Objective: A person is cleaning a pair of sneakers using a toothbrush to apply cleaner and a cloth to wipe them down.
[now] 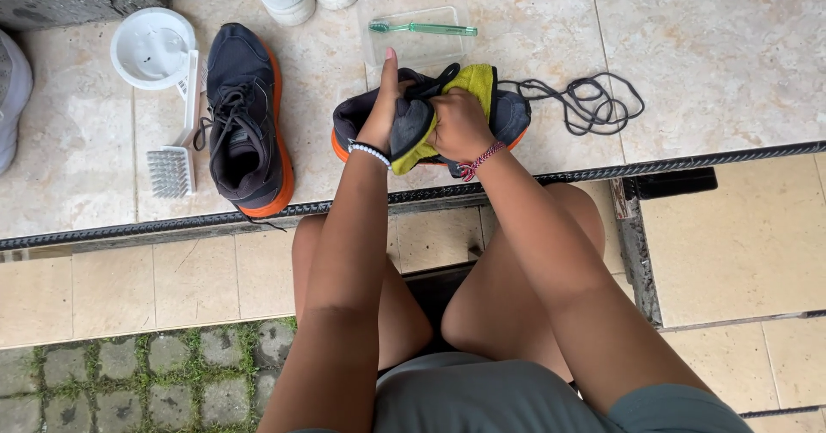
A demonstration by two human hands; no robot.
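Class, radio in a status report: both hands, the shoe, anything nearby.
Left hand gripping dark shoe. Right hand pressing yellow cloth on it. Loose lace beside; nothing blocking.

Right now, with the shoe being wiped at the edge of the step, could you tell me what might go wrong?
1. The dark orange-soled shoe sits close to the step's edge, steadied only by the left hand; a hard rub could push it off.
2. The loose black lace trails beside it and could snag on the yellow cloth in the right hand.
3. The scrub brush also lies near the edge.
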